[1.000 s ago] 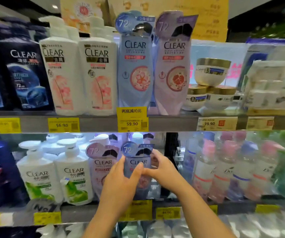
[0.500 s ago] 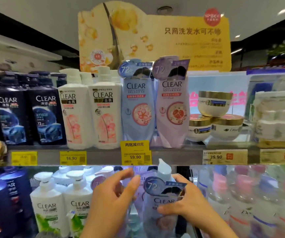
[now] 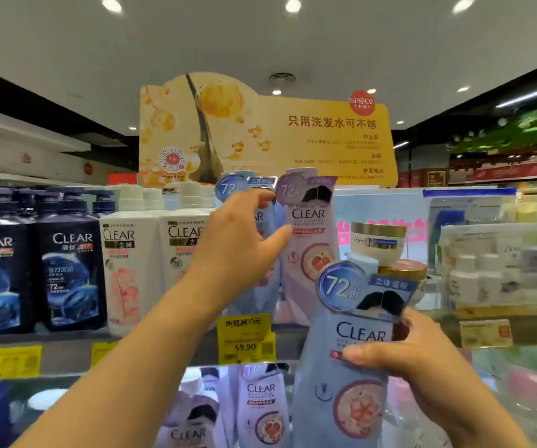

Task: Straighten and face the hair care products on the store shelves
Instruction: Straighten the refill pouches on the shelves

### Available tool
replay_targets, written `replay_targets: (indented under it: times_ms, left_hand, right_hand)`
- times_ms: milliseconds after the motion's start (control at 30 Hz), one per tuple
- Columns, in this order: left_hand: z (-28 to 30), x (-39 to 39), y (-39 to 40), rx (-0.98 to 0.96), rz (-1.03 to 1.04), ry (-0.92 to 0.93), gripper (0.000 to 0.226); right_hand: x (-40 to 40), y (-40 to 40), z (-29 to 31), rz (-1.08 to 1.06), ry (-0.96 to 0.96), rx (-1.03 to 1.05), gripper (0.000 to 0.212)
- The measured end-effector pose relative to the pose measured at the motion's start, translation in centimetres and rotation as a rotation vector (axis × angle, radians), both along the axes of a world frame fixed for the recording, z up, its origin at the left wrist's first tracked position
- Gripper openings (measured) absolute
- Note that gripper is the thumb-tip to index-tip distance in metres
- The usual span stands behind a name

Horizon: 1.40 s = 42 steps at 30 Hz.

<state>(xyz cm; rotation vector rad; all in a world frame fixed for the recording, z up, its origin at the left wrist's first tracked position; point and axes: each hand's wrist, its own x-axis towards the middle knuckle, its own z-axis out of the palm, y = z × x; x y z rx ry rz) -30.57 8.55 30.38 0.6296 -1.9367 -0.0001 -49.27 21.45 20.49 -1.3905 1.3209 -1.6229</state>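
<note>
My right hand (image 3: 422,370) grips a light blue CLEAR bottle (image 3: 341,399) with a "72" collar tag, held upright in front of the upper shelf edge. My left hand (image 3: 238,250) reaches up to a matching light blue CLEAR bottle (image 3: 268,270) standing on the upper shelf; fingers touch its "72" tag, thumb spread toward the lilac CLEAR bottle (image 3: 309,240) beside it. The hand hides most of the shelf's blue bottle. White CLEAR pump bottles (image 3: 128,270) and dark blue CLEAR bottles (image 3: 70,270) stand to the left.
Gold-lidded Dove jars (image 3: 378,244) are stacked right of the lilac bottle. Boxed sets (image 3: 480,273) fill the far right. A yellow 59.90 price tag (image 3: 246,339) hangs on the upper shelf edge (image 3: 66,354). Lilac CLEAR bottles (image 3: 260,412) stand on the lower shelf. A yellow display sign (image 3: 293,137) tops the shelving.
My right hand has lifted the light blue bottle from the lower shelf up to the upper shelf's level. My left hand left the lower shelf and rose to the upper shelf's blue bottle.
</note>
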Motion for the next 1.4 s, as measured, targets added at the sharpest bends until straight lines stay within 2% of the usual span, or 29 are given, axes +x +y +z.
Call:
replay_targets:
  times_ms: [233,367,500,567,633,800,1000,1133,1200,1267,1333,1400]
  left_hand:
    - [-1.3,-5.7,-1.0,0.212,-0.059,-0.149,0.088]
    - [-0.5,-7.6,-1.2,0.241,-0.045,-0.139,0.098]
    - [0.1,-8.3,-1.4,0.214,0.069,-0.146,0.099]
    - [0.2,-8.7,-1.1,0.179,0.157,-0.148,0.095]
    - [0.3,-8.9,-0.5,0.162,0.228,-0.14,0.095]
    - [0.7,-9.1,-0.5,0.183,0.359,-0.108,0.109]
    - [0.9,-9.2,-0.7,0.287,0.293,-0.098,0.093]
    - [0.8,-8.2,0.8,0.293,0.275,-0.028,0.057]
    - [0.4,-7.9,2.0,0.287,0.319,-0.011,0.057]
    - [-0.3,-7.5,2.9,0.25,0.361,0.03,0.066]
    - [-1.0,-6.9,3.5,0.206,0.36,0.11,0.072]
    - [-1.3,-6.0,3.7,0.184,0.33,0.21,0.07]
  right_hand:
    - [-1.1,1.3,2.6,-0.126,0.017,-0.085,0.073]
    - [-2.2,2.2,3.8,-0.183,0.049,-0.083,0.073]
    - [-3.1,3.2,4.3,-0.204,0.034,-0.083,0.054]
    - [-3.6,3.7,4.5,-0.211,0.036,-0.085,0.055]
    - [-4.1,4.0,4.7,-0.222,0.031,-0.088,0.064]
    - [-5.3,4.3,6.2,-0.242,0.035,-0.137,0.052]
    - [-6.8,4.6,7.4,-0.233,0.062,-0.16,0.042]
    - [-7.7,4.9,8.1,-0.22,0.092,-0.175,0.044]
    - [-8.1,5.0,8.7,-0.193,0.112,-0.185,0.042]
    - [-8.2,4.9,9.4,-0.162,0.133,-0.188,0.04]
    - [-8.1,4.6,10.0,-0.131,0.147,-0.191,0.04]
    - [-7.8,4.0,10.6,-0.103,0.149,-0.209,0.043]
